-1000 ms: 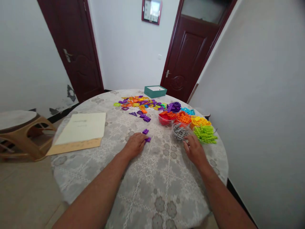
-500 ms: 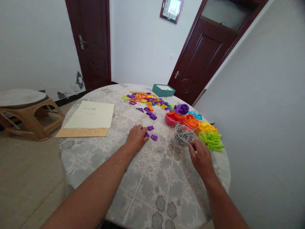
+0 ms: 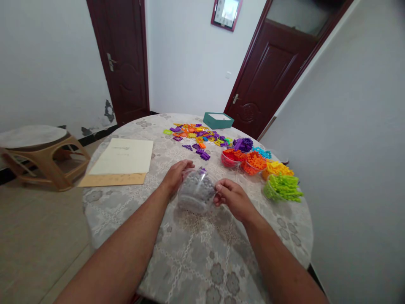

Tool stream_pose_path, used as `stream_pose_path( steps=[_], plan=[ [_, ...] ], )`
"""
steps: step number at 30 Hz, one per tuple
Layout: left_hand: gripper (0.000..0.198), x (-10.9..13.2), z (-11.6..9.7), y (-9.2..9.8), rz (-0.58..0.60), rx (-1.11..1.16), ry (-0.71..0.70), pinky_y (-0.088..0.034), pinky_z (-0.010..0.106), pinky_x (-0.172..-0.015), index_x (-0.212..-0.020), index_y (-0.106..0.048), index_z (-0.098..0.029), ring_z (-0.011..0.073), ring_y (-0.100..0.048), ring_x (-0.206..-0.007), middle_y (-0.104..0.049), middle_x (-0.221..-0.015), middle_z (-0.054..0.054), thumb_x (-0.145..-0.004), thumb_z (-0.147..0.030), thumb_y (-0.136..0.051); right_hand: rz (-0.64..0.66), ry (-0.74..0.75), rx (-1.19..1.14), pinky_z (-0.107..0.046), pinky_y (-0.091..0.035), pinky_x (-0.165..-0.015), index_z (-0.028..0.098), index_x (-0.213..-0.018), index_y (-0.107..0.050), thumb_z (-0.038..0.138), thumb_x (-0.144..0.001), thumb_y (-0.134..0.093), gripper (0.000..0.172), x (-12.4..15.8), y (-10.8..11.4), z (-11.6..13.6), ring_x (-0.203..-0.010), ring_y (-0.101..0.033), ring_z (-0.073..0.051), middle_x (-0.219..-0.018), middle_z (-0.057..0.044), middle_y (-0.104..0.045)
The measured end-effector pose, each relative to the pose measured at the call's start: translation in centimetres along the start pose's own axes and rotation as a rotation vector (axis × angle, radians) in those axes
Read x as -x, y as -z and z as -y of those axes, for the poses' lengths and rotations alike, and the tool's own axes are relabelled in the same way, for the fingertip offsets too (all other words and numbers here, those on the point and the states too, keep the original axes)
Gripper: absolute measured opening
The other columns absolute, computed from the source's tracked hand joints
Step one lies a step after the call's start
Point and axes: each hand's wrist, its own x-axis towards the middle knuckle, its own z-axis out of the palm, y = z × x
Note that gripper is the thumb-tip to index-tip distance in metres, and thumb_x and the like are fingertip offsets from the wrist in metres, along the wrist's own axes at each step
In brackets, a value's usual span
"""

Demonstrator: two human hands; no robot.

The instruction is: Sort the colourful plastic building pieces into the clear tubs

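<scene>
A clear plastic bowl [image 3: 193, 202] of small grey plastic pieces [image 3: 200, 183] is tilted, its mouth facing away from me, over the near middle of the table. My left hand [image 3: 178, 174] holds its left side, fingers reaching towards the far rim; part of the hand is behind the clear wall. On the opposite side, my right hand [image 3: 230, 196] grips the bowl with thumb and bent fingers. Just past the bowl, a bit of a purple piece [image 3: 203, 169] shows; the bowl covers what else lies there.
Right of my hands stand bowls of red [image 3: 230, 158], orange [image 3: 254, 162], yellow [image 3: 279, 169], lime green [image 3: 283, 188], blue [image 3: 262, 153] and purple pieces [image 3: 243, 145]. Mixed loose pieces [image 3: 198, 131] lie farther back, near a green box [image 3: 218, 121]. Papers [image 3: 126, 156] lie at left.
The bowl of grey pieces has come left from among the other bowls, carried by my right hand, and is tipped forward. My left hand has left the purple pieces and taken the bowl's left side.
</scene>
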Motion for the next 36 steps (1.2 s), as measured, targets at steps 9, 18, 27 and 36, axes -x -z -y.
stream_pose_path(
  steps=[9, 18, 27, 36],
  plan=[
    [0.056, 0.5, 0.2, -0.1, 0.088, -0.399, -0.234, -0.05, 0.043, -0.108, -0.111, -0.08, -0.019, 0.0288, -0.07, -0.114, -0.079, -0.117, 0.009, -0.098, -0.064, -0.049, -0.106, -0.357, -0.503, -0.019, -0.051, -0.043, 0.016, -0.094, -0.063, 0.02, -0.091, -0.065, 0.005, -4.4, 0.0, -3.9, -0.046, -0.063, -0.012, -0.067, 0.0, -0.068],
    [0.051, 0.7, 0.5, -0.1, -0.064, -0.68, -0.367, -0.047, 0.047, -0.114, -0.117, -0.076, -0.02, 0.0273, -0.066, -0.124, -0.075, -0.127, 0.011, -0.103, -0.052, -0.039, -0.263, -0.393, -0.646, -0.014, -0.043, -0.034, 0.014, -0.088, -0.064, 0.015, -0.092, -0.061, 0.005, -4.5, 3.7, -4.9, -0.037, -0.054, -0.009, -0.053, 0.002, -0.06],
    [0.042, 0.8, 1.1, -0.1, -0.008, -0.921, -0.55, -0.047, 0.047, -0.116, -0.125, -0.07, -0.02, 0.0269, -0.063, -0.126, -0.071, -0.13, 0.013, -0.099, -0.048, -0.054, -0.283, -0.434, -0.732, -0.01, -0.039, -0.034, 0.015, -0.086, -0.06, 0.008, -0.089, -0.057, 0.008, -4.5, 6.1, -3.9, -0.037, -0.051, -0.007, -0.054, 0.003, -0.057],
    [0.059, 2.2, 1.4, -1.1, 0.152, -1.144, -0.574, -0.036, 0.052, -0.124, -0.146, -0.06, -0.022, 0.0318, -0.049, -0.144, -0.056, -0.152, 0.016, -0.098, -0.057, -0.058, -0.279, -0.337, -0.829, -0.011, -0.044, -0.036, 0.018, -0.087, -0.057, 0.008, -0.09, -0.058, 0.01, -4.0, 9.7, -2.8, -0.04, -0.051, -0.006, -0.062, 0.004, -0.061]
  ],
)
